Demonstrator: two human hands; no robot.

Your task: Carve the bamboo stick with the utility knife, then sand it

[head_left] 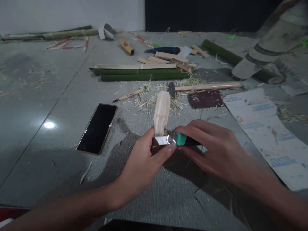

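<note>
A pale carved piece of wood [162, 110] stands up from my left hand [148, 157], whose fingers are wrapped round its lower end. My right hand [211, 144] grips a utility knife [181, 139] with a green and black body. The knife's short blade lies across the base of the wood, pointing left. My left thumb rests against the knife's metal head. The lowest part of the wood is hidden behind the blade and my left hand.
A phone [98, 128] lies at the left. Beyond my hands are a hammer [207, 86], a thin carving tool [128, 95], green bamboo strips [144, 76] and shavings. Printed paper [264, 125] lies at the right, near a standing bamboo tube [271, 45].
</note>
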